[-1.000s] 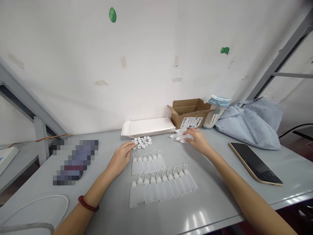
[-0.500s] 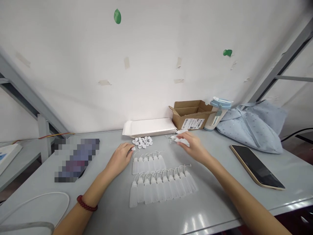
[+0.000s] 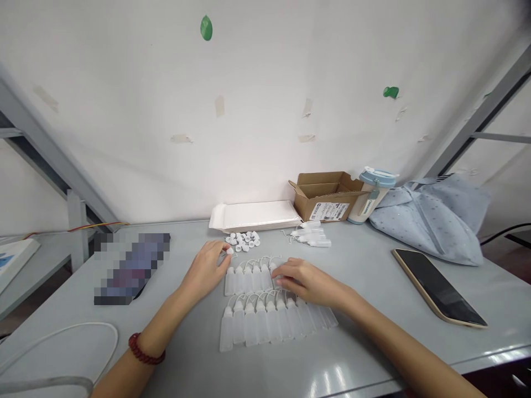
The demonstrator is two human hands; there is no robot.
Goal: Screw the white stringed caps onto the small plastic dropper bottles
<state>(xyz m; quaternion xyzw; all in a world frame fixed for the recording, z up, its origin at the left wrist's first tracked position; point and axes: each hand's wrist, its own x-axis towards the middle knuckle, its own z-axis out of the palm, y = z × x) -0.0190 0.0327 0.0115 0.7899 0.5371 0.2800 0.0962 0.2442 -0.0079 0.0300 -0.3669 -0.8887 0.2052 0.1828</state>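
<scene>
Grey table (image 3: 186, 354) bears translucent bottles (image 3: 261, 325), open carton (image 3: 306, 209).

translucent whitish bottles (image 3: 261, 326), bright white caps (image 3: 249, 239), grey bench (image 3: 194, 348), white packet (image 3: 257, 214), brown box (image 3: 305, 207) with a white label (image 3: 329, 211), cream tumbler (image 3: 360, 207) with a light blue lid (image 3: 378, 177), pale blue bag (image 3: 421, 226) with small darker spots, dark red bracelet (image 3: 143, 352)

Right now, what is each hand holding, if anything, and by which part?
The left hand has a white cap in its grip, apparently by the side. The right hand is at the rightmost back bottle; whether it's held cannot be told.
</scene>
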